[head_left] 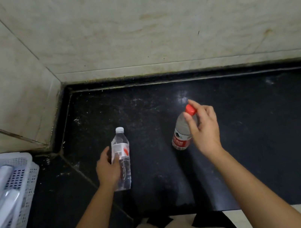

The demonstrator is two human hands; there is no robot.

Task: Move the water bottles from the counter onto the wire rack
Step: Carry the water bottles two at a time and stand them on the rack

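Two water bottles stand on the black counter. A clear bottle with a white cap is on the left, and my left hand wraps around its lower body. To the right is a bottle with a red cap and a red label. My right hand pinches its neck just under the cap with thumb and fingers. No wire rack shows in the view.
A white perforated plastic basket holding white objects sits on the counter at the far left. Beige tiled walls close off the counter's back and left side. The counter's front edge runs near my body.
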